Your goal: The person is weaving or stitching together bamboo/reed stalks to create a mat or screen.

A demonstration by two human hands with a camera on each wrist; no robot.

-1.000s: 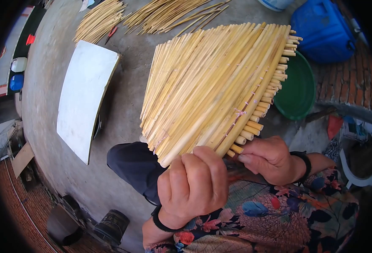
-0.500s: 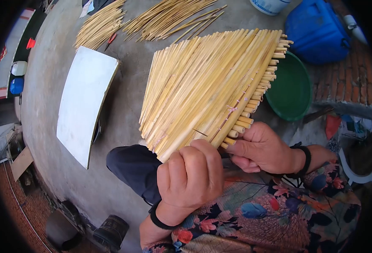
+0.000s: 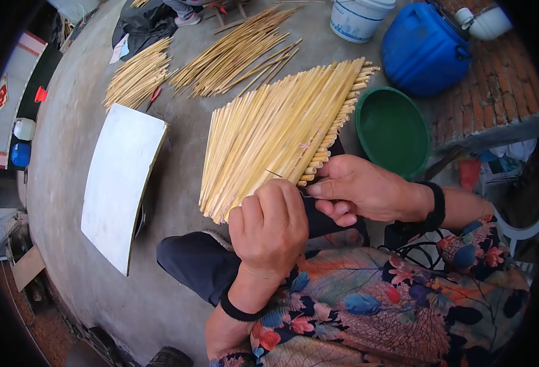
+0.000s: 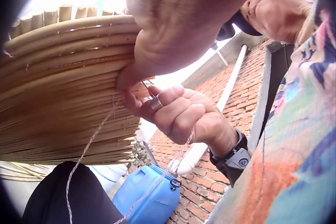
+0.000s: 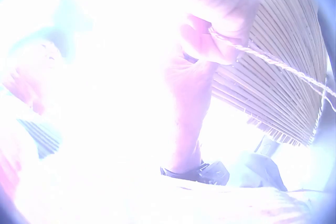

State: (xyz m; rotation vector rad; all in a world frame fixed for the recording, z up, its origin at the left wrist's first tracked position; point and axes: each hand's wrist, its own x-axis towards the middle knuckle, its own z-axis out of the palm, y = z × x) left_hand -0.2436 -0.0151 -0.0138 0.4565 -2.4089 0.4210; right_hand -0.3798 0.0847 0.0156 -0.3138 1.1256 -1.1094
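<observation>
A fan-shaped panel of sewn straw-coloured stalks (image 3: 275, 134) slants up from the lap. My left hand (image 3: 269, 226) grips its near corner, fingers curled over the top. A thin dark needle (image 3: 273, 174) pokes out of the upper face just beyond those knuckles. At the stepped stalk ends, my right hand (image 3: 361, 189) pinches the needle from below, thumb against fingers. In the left wrist view, the needle (image 4: 148, 89) runs between the stalks and the ringed right hand (image 4: 184, 116). A twisted pink-white thread (image 4: 84, 153) hangs below the panel; thread (image 5: 273, 61) also trails from the right hand's fingers.
A white board (image 3: 122, 183) stands at the left. Loose stalk piles (image 3: 138, 73) lie on the concrete floor beyond, by red-handled pliers (image 3: 154, 95). To the right are a green basin (image 3: 393, 131), a blue jug (image 3: 425, 52) and a white bucket (image 3: 360, 21). Another person's shoe (image 3: 188, 19) shows far back.
The needle has come up through the panel's top face, absent one second ago. The head view has tilted up, showing more floor beyond. Both hands keep their places on the panel.
</observation>
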